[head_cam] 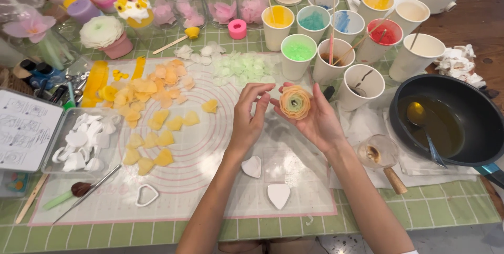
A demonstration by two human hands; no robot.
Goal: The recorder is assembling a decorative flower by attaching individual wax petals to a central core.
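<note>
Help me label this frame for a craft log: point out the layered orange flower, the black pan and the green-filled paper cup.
layered orange flower (295, 102), head view, on the centre of its petals.
black pan (475, 102), head view, on its upper inner wall.
green-filled paper cup (298, 52), head view, on the green filling.

free: bare mat (210, 180) near the table's front edge, between the arms | blocked behind: paper cups (336, 44) stand close together | blocked right: black pan (451, 120) | blocked left: yellow petals (152, 128) and clear tray (84, 141)
</note>
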